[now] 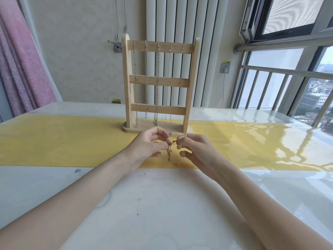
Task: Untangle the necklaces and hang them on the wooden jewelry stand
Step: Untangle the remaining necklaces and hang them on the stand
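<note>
Both hands work close together over the yellow strip [54,139] of the table [162,204]. The left hand [149,143] pinches the chain [169,150] between thumb and forefinger, with the other fingers curled loose. The right hand [192,147] pinches the same chain just beside it, its lower fingers spread. Between the two pinches the chain runs short and taut; below them the rest hangs in a knotted bunch — its end seems to reach the strip.

I judge this chain very light, limp and thin, easy to slip and easy to kink. It is better to hold it near the knot with the fingertips and tease it apart gently, not pull hard.

Just beyond the hands stands the stand [158,82]. Four necklaces [146,78] hang from its top hooks — the hook [183,47] farthest right looks free.
</note>
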The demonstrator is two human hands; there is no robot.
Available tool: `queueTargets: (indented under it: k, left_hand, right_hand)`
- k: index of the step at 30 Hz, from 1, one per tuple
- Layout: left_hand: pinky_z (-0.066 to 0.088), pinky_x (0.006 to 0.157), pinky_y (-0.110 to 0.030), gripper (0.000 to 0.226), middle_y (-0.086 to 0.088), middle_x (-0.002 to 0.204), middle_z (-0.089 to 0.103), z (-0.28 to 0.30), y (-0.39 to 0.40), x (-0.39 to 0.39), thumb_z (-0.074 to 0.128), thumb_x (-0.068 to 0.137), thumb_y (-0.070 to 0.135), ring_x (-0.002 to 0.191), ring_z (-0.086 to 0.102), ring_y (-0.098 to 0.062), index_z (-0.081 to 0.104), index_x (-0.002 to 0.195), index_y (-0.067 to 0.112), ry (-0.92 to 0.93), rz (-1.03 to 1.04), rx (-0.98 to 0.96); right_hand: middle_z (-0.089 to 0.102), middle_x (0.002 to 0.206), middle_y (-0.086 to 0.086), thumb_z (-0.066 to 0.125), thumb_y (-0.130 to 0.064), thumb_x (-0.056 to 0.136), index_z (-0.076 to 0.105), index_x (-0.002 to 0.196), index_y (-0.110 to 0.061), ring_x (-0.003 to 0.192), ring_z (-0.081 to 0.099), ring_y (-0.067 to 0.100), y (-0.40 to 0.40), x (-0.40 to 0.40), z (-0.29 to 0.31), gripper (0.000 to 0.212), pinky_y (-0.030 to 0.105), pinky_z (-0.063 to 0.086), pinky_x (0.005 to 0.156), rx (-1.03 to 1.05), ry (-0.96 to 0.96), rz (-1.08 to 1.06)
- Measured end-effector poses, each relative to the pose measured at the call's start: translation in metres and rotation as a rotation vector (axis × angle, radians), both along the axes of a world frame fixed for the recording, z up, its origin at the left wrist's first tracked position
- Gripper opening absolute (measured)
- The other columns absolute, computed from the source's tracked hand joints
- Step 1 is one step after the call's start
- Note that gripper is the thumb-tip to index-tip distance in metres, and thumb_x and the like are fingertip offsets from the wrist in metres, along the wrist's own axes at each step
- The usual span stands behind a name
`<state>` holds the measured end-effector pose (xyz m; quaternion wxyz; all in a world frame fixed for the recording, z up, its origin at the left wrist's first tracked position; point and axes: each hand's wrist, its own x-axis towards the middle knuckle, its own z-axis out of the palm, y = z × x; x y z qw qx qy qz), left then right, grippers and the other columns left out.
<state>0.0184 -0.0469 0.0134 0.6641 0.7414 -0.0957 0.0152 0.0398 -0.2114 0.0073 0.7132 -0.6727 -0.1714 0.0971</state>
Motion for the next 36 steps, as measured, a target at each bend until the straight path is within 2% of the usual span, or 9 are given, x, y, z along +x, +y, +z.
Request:
queueTargets:
  k: [2, 5, 11, 14, 19, 23, 29, 36]
  left_hand:
    - [0.042, 0.053, -0.016, 0.021, 0.007, 0.075, 0.062, 0.003, 0.001, -0.001, 0.056, 0.086, -0.004, 0.065, 0.055, -0.003, 0.055, 0.086, 0.017, 0.076, -0.043, -0.087]
    - [0.045, 0.053, -0.016, 0.014, 0.003, 0.075, 0.061, 0.004, -0.001, -0.004, 0.056, 0.088, -0.001, 0.063, 0.055, -0.004, 0.058, 0.09, 0.013, 0.136, -0.077, -0.074]
    - [0.047, 0.059, -0.016, 0.005, 0.007, 0.075, 0.065, 0.0, -0.002, -0.003, 0.065, 0.087, 0.012, 0.07, 0.058, -0.004, 0.067, 0.09, 0.016, 0.063, 0.003, 0.024]
    - [0.047, 0.059, -0.016, 0.004, 0.011, 0.071, 0.065, -0.001, -0.003, -0.002, 0.066, 0.085, 0.013, 0.067, 0.058, -0.002, 0.067, 0.086, 0.017, 0.02, 0.036, 0.058]
    - [0.047, 0.06, -0.015, 0.004, 0.008, 0.073, 0.065, -0.001, -0.002, 0.0, 0.066, 0.085, 0.013, 0.065, 0.057, 0.0, 0.065, 0.082, 0.016, -0.018, 0.08, 0.034]
    - [0.048, 0.06, -0.013, 0.001, 0.004, 0.074, 0.065, 0.0, 0.001, 0.001, 0.067, 0.085, 0.014, 0.065, 0.058, 0.001, 0.068, 0.084, 0.014, -0.019, 0.074, 0.057]
    - [0.047, 0.06, -0.013, 0.004, 0.001, 0.077, 0.068, 0.0, 0.005, 0.001, 0.068, 0.084, 0.017, 0.066, 0.061, 0.001, 0.07, 0.084, 0.014, 0.002, 0.047, 0.107]
    - [0.048, 0.057, -0.015, 0.01, 0.002, 0.074, 0.06, -0.002, -0.008, -0.002, 0.063, 0.087, 0.008, 0.066, 0.057, -0.002, 0.062, 0.078, 0.013, -0.039, 0.035, 0.175]
  right_hand:
    - [0.051, 0.07, 0.001, 0.054, 0.0, 0.089, 0.06, 0.066, -0.008, 0.069, 0.045, 0.013, -0.001, 0.001, 0.001, 0.025, 0.023, 0.036, 0.06, 0.03, 0.007, -0.011]
    - [0.054, 0.066, -0.001, 0.054, -0.001, 0.09, 0.059, 0.069, -0.007, 0.068, 0.047, 0.012, -0.002, 0.002, 0.001, 0.023, 0.022, 0.037, 0.058, 0.053, 0.003, -0.017]
    - [0.054, 0.064, -0.001, 0.057, -0.003, 0.091, 0.061, 0.071, -0.007, 0.065, 0.046, 0.013, -0.002, 0.0, 0.001, 0.021, 0.022, 0.037, 0.059, -0.001, -0.033, 0.01]
    - [0.054, 0.066, 0.002, 0.059, -0.004, 0.09, 0.062, 0.071, -0.007, 0.067, 0.045, 0.015, -0.002, -0.001, 0.001, 0.02, 0.022, 0.037, 0.06, -0.013, -0.049, 0.013]
    - [0.062, 0.071, 0.0, 0.061, -0.001, 0.088, 0.062, 0.076, -0.006, 0.065, 0.05, 0.011, -0.002, -0.001, 0.001, 0.013, 0.021, 0.041, 0.061, 0.029, -0.048, 0.053]
    - [0.061, 0.071, 0.003, 0.064, 0.001, 0.085, 0.06, 0.082, -0.003, 0.063, 0.051, 0.011, -0.001, 0.0, 0.001, 0.007, 0.02, 0.042, 0.061, 0.062, -0.032, 0.069]
    - [0.058, 0.066, 0.003, 0.062, 0.009, 0.084, 0.056, 0.082, -0.006, 0.055, 0.048, 0.011, -0.001, 0.0, 0.001, 0.016, 0.02, 0.041, 0.06, 0.067, 0.006, 0.061]
    - [0.047, 0.066, 0.001, 0.05, 0.013, 0.086, 0.051, 0.078, -0.01, 0.054, 0.043, 0.012, 0.002, 0.001, 0.0, 0.024, 0.02, 0.04, 0.057, 0.003, -0.027, 0.019]
